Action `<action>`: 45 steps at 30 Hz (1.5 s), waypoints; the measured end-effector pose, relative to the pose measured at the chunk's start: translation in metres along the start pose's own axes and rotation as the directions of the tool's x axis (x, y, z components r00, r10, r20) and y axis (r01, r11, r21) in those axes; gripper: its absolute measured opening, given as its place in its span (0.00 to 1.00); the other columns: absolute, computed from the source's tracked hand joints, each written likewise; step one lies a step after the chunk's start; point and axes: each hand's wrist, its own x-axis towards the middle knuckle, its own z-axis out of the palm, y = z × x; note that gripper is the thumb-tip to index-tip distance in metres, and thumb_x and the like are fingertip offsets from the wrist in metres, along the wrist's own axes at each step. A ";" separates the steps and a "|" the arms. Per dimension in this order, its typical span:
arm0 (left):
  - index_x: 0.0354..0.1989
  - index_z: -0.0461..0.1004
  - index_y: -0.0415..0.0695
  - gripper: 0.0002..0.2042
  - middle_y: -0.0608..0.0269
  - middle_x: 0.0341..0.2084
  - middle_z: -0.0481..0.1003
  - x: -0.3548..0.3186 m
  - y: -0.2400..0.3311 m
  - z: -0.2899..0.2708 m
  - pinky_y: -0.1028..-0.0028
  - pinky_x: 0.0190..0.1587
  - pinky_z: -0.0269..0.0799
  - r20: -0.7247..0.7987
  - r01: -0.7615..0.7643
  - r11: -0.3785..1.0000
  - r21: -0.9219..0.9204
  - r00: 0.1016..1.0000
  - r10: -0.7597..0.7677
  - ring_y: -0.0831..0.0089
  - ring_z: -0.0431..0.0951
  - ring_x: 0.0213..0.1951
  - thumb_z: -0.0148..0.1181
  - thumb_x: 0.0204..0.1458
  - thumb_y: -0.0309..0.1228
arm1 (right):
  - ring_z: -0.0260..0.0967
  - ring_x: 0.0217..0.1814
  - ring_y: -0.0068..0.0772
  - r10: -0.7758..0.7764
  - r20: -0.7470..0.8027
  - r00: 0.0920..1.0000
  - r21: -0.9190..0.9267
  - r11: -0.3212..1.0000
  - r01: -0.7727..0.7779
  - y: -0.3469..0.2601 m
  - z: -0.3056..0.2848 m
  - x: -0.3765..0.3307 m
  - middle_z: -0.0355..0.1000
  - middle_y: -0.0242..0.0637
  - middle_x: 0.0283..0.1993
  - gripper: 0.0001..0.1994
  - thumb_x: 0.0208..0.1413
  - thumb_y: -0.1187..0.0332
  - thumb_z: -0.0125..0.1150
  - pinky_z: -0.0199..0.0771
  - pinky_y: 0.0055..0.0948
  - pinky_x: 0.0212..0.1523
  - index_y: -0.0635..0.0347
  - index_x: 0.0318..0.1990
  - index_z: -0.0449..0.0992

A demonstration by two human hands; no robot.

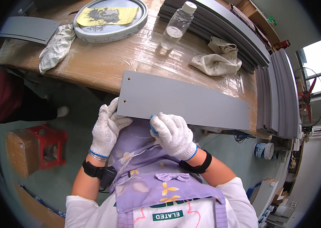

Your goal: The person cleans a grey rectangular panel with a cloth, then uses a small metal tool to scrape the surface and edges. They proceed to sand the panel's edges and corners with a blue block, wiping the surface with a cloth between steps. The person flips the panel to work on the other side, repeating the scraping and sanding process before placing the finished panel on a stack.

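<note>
A long grey panel [183,100] lies at the table's near edge, its left end jutting past the edge. Two small brass-coloured holes show at that end. My left hand [104,131], in a white knit glove, has its fingers closed about the panel's near left corner; part of them is hidden. In a matching glove, my right hand [172,133] is closed on a small blue object [153,124] against the panel's near long edge. Most of that object is covered by the fingers, so its kind is unclear.
On the film-covered table [137,57] are a clear bottle [177,26], two cloths, and a round grey tray [109,36] bearing a stained yellow sheet [107,16]. Grey panels are stacked at the back and right. A red stool [48,146] and a person's leg [39,100] are at left.
</note>
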 end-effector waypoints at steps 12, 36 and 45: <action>0.67 0.60 0.35 0.37 0.47 0.55 0.73 -0.004 0.007 -0.008 0.59 0.56 0.73 0.096 0.013 0.999 -0.050 0.995 -0.008 0.59 0.78 0.51 0.33 0.67 0.59 | 0.72 0.47 0.48 -0.014 0.143 0.990 0.017 1.000 0.011 -0.004 -0.009 0.008 0.72 0.47 0.51 0.35 0.35 0.71 0.73 0.71 0.43 0.49 0.59 0.57 0.70; 0.66 0.62 0.35 0.41 0.47 0.54 0.74 -0.010 0.009 -0.011 0.60 0.58 0.71 0.092 0.048 0.996 -0.074 0.995 -0.041 0.57 0.77 0.52 0.29 0.65 0.63 | 0.72 0.44 0.44 -0.163 0.228 0.960 -0.023 0.985 0.172 -0.028 0.011 0.044 0.72 0.43 0.49 0.28 0.41 0.69 0.69 0.71 0.41 0.44 0.59 0.54 0.72; 0.66 0.62 0.35 0.39 0.46 0.59 0.70 -0.004 0.000 -0.002 0.63 0.64 0.65 0.035 0.003 0.950 -0.311 0.999 0.008 0.62 0.69 0.62 0.29 0.66 0.62 | 0.70 0.45 0.37 -0.234 0.189 0.954 0.044 0.972 0.230 -0.039 0.023 0.073 0.69 0.42 0.48 0.27 0.45 0.65 0.60 0.72 0.36 0.44 0.60 0.56 0.70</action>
